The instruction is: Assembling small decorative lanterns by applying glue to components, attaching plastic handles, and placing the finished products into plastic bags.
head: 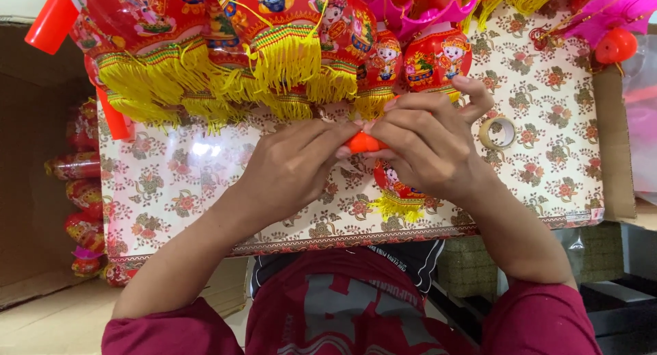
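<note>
Taking the floral-patterned board (547, 122) as the landmark: off its left edge, a cardboard box (41, 191) holds wrapped red lanterns (82, 204), and a red plastic tube (51, 19) sticks out above the board's upper left corner. Along the board's top edge lies a row of red paper lanterns with yellow fringe (274, 54), overlapping one another.

Over the middle of the board the left hand (294, 167) reaches in, its fingers curled and pinched onto a small orange piece (363, 143). The right hand (428, 146) meets it from the other side — thumb and fingers closed tightly on the same orange piece, with the index finger raised. Just under the right hand, near the board's lower edge, a small red lantern with a yellow fringe (397, 191) lies on the board, partly hidden by the palm — whether it joins the orange piece cannot be told.

Right of the hands, a roll of clear tape (497, 132) lies flat on the board. Past the board's upper right corner sit pink lanterns (616, 13).
</note>
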